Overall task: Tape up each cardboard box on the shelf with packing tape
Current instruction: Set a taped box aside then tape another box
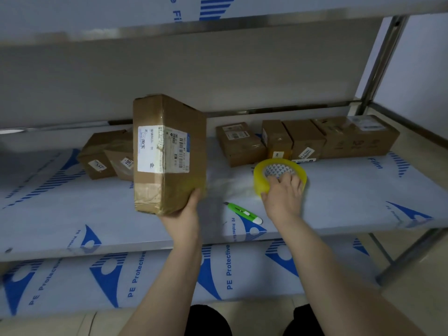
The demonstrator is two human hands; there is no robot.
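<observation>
A tall cardboard box [167, 151] stands on end at the middle of the shelf [339, 197], its white label facing the camera. The left hand [184, 214] grips its near bottom corner. To the right, the right hand [283, 192] curls over the yellow tape roll [278, 175], fingers in its core. A green utility knife [243, 212] lies between the hands. Small boxes [305, 139] line the far right; two more [106, 154] sit far left.

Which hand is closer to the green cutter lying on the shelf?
Right. The right hand grips the yellow tape roll just right of the green cutter; the left hand holds the big box farther off, on the cutter's left.
</observation>
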